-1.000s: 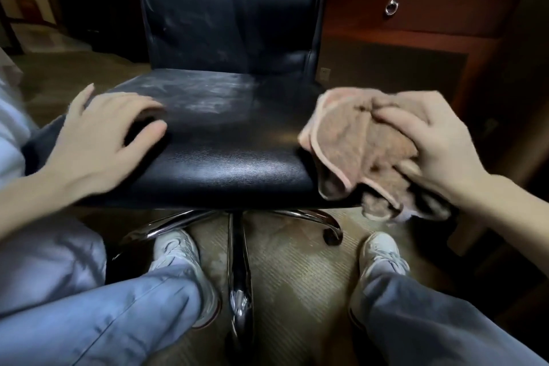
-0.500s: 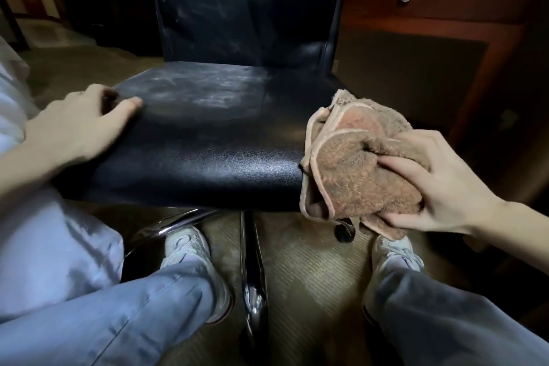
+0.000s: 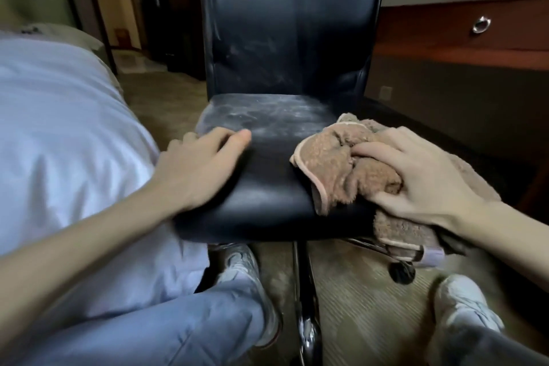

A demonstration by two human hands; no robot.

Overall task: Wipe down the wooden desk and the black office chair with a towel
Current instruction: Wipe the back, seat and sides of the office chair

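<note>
The black office chair (image 3: 276, 175) stands right in front of me, its seat and backrest streaked with pale dust. My right hand (image 3: 416, 178) presses a crumpled brown towel (image 3: 335, 163) onto the seat's front right corner; part of the towel hangs over the edge. My left hand (image 3: 202, 166) lies flat on the seat's left edge, fingers spread, holding nothing. The wooden desk (image 3: 463, 38) with a metal ring pull is behind the chair at the right.
A bed with white bedding (image 3: 59, 142) fills the left side. The chair's chrome base (image 3: 303, 300) and a caster (image 3: 402, 272) stand on carpet between my legs and white shoes. A dark doorway lies behind at the left.
My right hand has brought the towel up from the seat's front right edge onto the top of the seat. My left hand has shifted inward along the left edge.
</note>
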